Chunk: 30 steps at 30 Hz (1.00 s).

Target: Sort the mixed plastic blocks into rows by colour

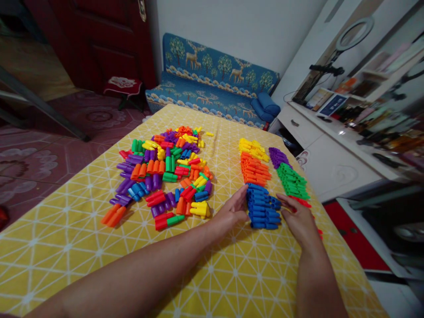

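The work in hand appears to be the squaring-up of the blue stack (263,210), which lies on the right half of the cloth-covered counter (212,282), directly in front of the person. The left hand (232,210) is set along the stack's left side, its fingers extended and not closed around any piece. The right hand (300,216) is at the opposite side, its fingers bent toward a small blue cluster (274,203) that juts out of line; whether they grasp a piece or merely touch it cannot be determined. Adjoining the blue stack on its far side is an orange stack (254,170), with a yellow stack (253,149) beyond that. A second row stands farther right: a purple stack (278,157), a green stack (293,181) and red pieces (300,202), the last partly hidden by the right hand. A mixed heap (170,164) of several colours lies unsorted on the left half, well apart from both rows. In this observer's judgement, the next move calls for light, even pressure from both sides, with the jutting pieces brought flush and the left fingers kept as a stop, since loose layers could slide under a harder push.
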Each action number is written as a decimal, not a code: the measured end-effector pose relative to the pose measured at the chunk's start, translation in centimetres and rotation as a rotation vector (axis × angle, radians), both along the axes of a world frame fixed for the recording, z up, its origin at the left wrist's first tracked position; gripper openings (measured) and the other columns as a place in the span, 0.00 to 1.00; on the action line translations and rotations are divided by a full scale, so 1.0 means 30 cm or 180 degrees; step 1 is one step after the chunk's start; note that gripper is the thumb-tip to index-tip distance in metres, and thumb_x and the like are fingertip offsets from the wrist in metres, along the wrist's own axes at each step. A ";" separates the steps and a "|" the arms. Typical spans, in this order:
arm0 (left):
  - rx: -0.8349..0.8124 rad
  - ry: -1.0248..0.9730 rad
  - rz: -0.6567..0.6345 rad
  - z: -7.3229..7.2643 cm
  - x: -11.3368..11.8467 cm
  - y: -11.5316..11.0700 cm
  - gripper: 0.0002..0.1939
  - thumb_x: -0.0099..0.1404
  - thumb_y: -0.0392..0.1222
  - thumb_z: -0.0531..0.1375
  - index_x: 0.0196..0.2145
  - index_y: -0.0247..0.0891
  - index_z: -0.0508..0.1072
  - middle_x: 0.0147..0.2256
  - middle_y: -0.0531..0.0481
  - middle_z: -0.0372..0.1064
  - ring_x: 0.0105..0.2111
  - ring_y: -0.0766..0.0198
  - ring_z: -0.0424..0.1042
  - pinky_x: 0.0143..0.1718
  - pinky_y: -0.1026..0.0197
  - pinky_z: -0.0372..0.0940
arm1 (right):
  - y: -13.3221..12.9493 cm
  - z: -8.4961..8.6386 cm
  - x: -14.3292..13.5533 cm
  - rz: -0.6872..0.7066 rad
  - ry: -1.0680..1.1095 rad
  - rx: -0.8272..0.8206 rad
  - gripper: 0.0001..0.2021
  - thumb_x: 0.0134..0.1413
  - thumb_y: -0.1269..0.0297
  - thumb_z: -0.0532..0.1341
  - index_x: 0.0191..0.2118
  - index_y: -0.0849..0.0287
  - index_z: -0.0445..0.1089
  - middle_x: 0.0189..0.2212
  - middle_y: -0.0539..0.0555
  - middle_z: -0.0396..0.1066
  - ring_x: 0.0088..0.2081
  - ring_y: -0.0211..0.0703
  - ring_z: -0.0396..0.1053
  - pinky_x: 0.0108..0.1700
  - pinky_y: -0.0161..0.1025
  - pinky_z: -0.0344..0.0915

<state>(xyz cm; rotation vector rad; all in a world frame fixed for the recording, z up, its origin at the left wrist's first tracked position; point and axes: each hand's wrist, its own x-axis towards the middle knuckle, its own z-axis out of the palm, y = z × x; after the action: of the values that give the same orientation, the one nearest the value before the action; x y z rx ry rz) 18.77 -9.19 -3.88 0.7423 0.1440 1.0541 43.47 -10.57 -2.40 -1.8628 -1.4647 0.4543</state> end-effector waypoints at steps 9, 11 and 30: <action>-0.0014 0.0029 -0.0040 -0.028 0.004 0.003 0.43 0.43 0.25 0.61 0.58 0.50 0.67 0.65 0.50 0.55 0.69 0.48 0.43 0.67 0.42 0.33 | 0.011 -0.027 0.018 0.0242 0.0052 -0.0001 0.24 0.46 0.65 0.59 0.53 0.56 0.72 0.49 0.57 0.74 0.51 0.49 0.71 0.57 0.51 0.65; -0.0063 0.0018 -0.0026 -0.037 0.008 0.003 0.43 0.43 0.26 0.62 0.58 0.50 0.67 0.66 0.50 0.54 0.69 0.48 0.41 0.67 0.41 0.31 | 0.014 -0.023 0.013 0.0153 0.0100 -0.0002 0.23 0.45 0.66 0.59 0.50 0.59 0.73 0.46 0.58 0.75 0.48 0.50 0.73 0.54 0.51 0.67; -0.0017 0.0097 -0.0120 -0.035 0.008 0.010 0.45 0.43 0.26 0.62 0.59 0.52 0.65 0.68 0.52 0.48 0.69 0.48 0.38 0.67 0.42 0.33 | 0.020 0.026 -0.049 0.0018 0.0471 0.0224 0.20 0.43 0.61 0.64 0.45 0.59 0.75 0.41 0.59 0.77 0.43 0.50 0.75 0.47 0.48 0.72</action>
<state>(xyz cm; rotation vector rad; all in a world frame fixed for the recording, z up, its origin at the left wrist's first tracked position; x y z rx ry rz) 18.99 -8.88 -4.93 0.7538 0.1583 1.0067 42.01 -9.97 -1.61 -1.7324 -1.3704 0.5250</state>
